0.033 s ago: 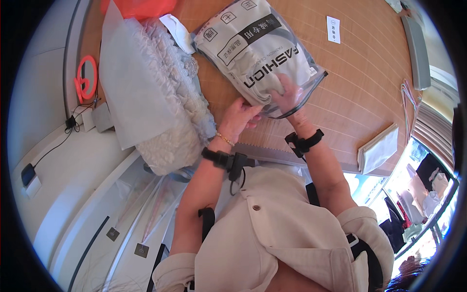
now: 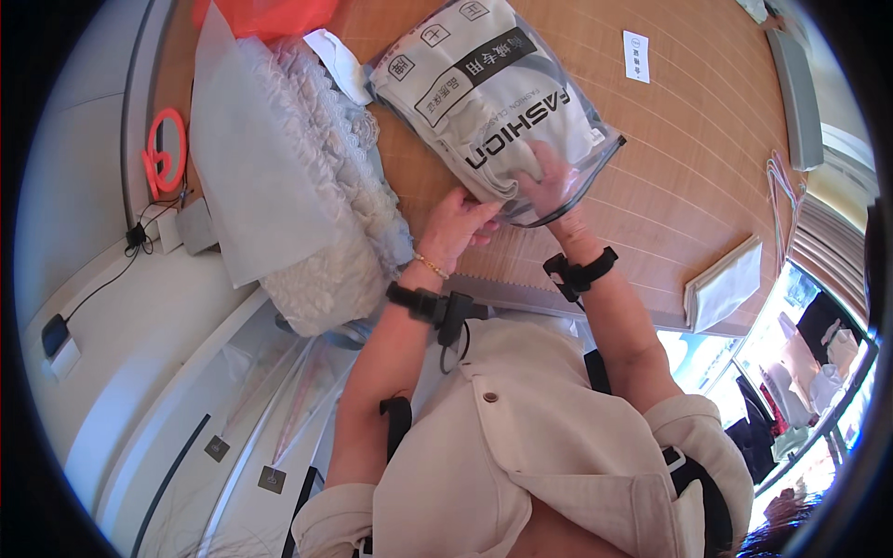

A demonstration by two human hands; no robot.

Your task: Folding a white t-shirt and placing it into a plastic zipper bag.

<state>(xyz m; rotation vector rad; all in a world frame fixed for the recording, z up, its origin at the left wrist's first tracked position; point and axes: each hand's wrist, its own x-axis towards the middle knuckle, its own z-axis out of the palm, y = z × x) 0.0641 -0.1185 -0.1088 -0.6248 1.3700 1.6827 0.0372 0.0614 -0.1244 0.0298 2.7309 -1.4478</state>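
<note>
Pinching with thumb and curled fingers in the head view, your left hand [image 2: 454,228] has hold of the near left corner of the clear zip bag [image 2: 521,107], which lies on the wooden table [image 2: 670,214] ahead of you with folded white cloth [image 2: 498,189] in it. Your right hand [image 2: 551,181] shows through the film at the bag's near end, fingers forward and loosely spread; whether it grips the cloth, I cannot tell. Both your forearms angle inward, black straps [image 2: 593,270] around the wrists.
</note>
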